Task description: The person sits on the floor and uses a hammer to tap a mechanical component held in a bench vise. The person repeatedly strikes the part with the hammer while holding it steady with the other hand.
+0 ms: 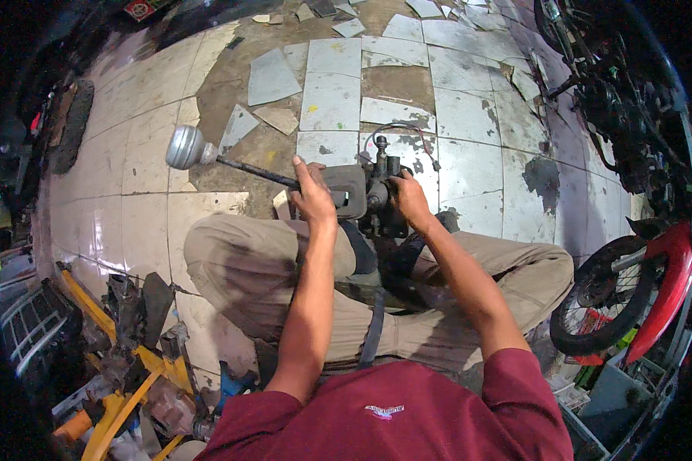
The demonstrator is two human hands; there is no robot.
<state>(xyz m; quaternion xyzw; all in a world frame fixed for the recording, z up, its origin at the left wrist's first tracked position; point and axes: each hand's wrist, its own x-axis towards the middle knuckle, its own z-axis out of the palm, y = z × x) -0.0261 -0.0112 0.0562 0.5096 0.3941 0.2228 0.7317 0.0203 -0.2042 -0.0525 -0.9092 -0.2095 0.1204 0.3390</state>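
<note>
A dark metal assembly stands between my knees, with a short black cylinder and a small round knob on its upper side. Joined to its left is a flat grey housing with a rounded outline. My left hand is closed at the housing's left edge, thumb and fingers around it. A long black rod reaches from that hand up and left to a silver, dome-shaped metal piece. My right hand is wrapped on the assembly's right side, next to the black cylinder. The assembly's exact kind I cannot make out.
Broken tiles lie loose on the floor ahead. A thin cable curves behind the assembly. Yellow and rusty metal parts are piled at my lower left. At right are a wheel with a red fender and a dark motorcycle.
</note>
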